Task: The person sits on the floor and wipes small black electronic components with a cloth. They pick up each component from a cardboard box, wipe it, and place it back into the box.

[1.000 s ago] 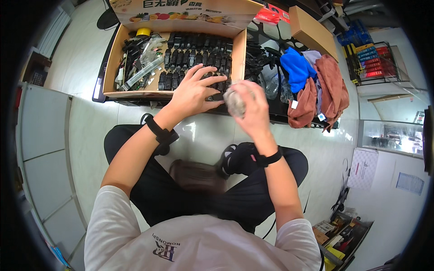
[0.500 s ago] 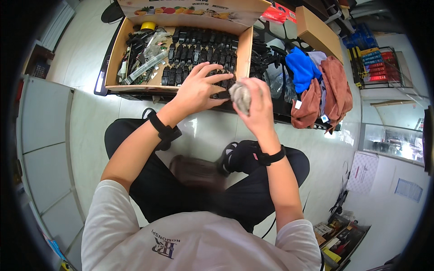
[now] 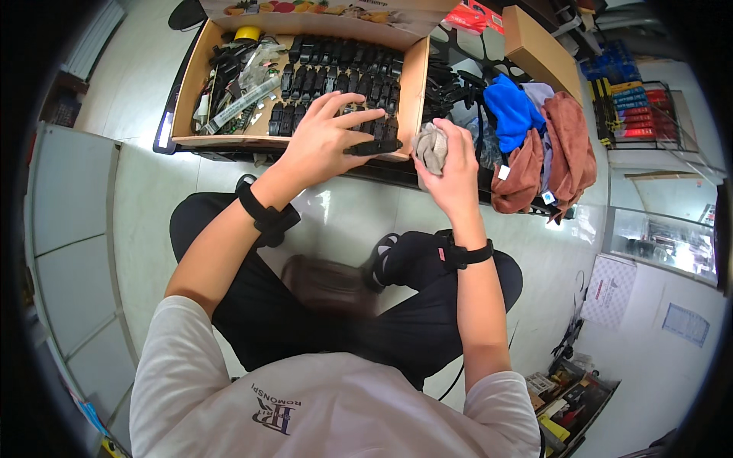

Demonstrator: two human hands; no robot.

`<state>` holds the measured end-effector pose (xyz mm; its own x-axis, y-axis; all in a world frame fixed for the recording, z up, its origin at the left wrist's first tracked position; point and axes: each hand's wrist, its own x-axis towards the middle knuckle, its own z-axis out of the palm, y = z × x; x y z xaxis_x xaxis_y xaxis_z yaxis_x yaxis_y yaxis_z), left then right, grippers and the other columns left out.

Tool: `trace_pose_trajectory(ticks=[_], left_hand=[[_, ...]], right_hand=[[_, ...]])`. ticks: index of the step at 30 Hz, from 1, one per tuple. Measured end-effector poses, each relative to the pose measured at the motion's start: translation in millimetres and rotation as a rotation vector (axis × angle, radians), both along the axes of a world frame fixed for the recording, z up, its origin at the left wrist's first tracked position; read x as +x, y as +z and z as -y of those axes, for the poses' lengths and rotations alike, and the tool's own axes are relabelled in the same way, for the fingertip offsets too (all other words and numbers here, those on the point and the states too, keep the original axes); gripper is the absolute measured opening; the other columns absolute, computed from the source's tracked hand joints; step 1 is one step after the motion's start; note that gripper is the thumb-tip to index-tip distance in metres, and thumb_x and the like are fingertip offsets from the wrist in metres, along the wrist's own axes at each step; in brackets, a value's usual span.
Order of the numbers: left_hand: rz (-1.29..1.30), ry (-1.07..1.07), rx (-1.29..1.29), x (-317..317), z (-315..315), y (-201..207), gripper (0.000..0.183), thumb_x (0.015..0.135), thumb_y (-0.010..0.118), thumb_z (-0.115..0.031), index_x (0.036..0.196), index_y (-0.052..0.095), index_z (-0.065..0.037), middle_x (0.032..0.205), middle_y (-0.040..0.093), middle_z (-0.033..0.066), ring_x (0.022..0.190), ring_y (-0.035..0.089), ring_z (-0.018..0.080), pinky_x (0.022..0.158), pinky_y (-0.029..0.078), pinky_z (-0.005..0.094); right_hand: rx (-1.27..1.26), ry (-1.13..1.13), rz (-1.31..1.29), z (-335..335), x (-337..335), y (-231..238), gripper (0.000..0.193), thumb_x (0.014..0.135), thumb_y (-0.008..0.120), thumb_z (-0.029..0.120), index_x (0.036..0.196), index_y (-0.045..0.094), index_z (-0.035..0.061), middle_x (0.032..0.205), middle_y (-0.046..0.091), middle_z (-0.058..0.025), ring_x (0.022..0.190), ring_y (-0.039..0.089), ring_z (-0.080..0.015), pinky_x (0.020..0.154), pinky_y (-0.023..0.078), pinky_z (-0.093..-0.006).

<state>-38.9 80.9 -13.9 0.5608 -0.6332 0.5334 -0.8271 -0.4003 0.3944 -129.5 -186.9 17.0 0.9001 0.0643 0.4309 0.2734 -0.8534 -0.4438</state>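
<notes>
Fingers [image 3: 456, 143] (right) around grey cloth [image 3: 430, 152]

Boxed rows of black parts [image 3: 331, 81] suggest a workshop.

We reach forward, left hand [image 3: 324, 145] fanned, right hand [image 3: 454, 175] curled.
Our left forearm [image 3: 221, 237] slants inward, the upper fingers [image 3: 360, 118] spread while the thumb side pinches; our right forearm [image 3: 482, 313] rises nearly straight, fingers and thumb closed in a grip.

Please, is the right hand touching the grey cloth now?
Touching: the head view shows the right hand clasping the bunched grey cloth, with no gap between them.
</notes>
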Motion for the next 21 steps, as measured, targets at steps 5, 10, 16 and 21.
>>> trace_pose_trajectory(ticks=[5, 10, 16, 21], left_hand=[[-0.017, 0.007, 0.013, 2, 1, 2, 0.048, 0.071, 0.090, -0.012, 0.118, 0.086, -0.017, 0.157, 0.066, 0.0012, 0.148, 0.055, 0.0323, 0.123, 0.046, 0.0514], [-0.053, -0.025, 0.013, 2, 1, 4, 0.047, 0.071, 0.089, -0.007, 0.117, 0.082, -0.017, 0.148, 0.067, 0.0024, 0.145, 0.056, 0.0308, 0.125, 0.043, 0.0502], [-0.044, -0.075, 0.054, 0, 5, 2, 0.043, 0.071, 0.088, -0.010, 0.113, 0.080, -0.013, 0.144, 0.067, 0.0050, 0.144, 0.057, 0.0309, 0.127, 0.042, 0.0510], [-0.011, -0.087, 0.066, 0, 2, 5, 0.044, 0.072, 0.089, -0.013, 0.116, 0.082, -0.015, 0.148, 0.066, 0.0051, 0.145, 0.056, 0.0304, 0.129, 0.039, 0.0534]], right_hand=[[0.002, 0.257, 0.017, -9, -5, 20, 0.068, 0.071, 0.092, 0.004, 0.135, 0.071, 0.0148, 0.142, 0.067, -0.0131, 0.123, 0.068, -0.0382, 0.106, 0.059, -0.0458], [-0.034, 0.325, -0.072, -23, -5, 22, 0.065, 0.067, 0.091, 0.003, 0.129, 0.075, 0.0145, 0.139, 0.073, -0.0101, 0.121, 0.069, -0.0354, 0.104, 0.059, -0.0455], [-0.149, 0.253, 0.010, -33, -8, 9, 0.070, 0.063, 0.090, 0.001, 0.130, 0.074, 0.0159, 0.133, 0.073, -0.0082, 0.118, 0.068, -0.0354, 0.100, 0.059, -0.0461], [-0.207, 0.146, 0.093, -45, -14, 3, 0.073, 0.061, 0.091, 0.003, 0.131, 0.074, 0.0180, 0.134, 0.072, -0.0068, 0.120, 0.067, -0.0347, 0.095, 0.057, -0.0467]])
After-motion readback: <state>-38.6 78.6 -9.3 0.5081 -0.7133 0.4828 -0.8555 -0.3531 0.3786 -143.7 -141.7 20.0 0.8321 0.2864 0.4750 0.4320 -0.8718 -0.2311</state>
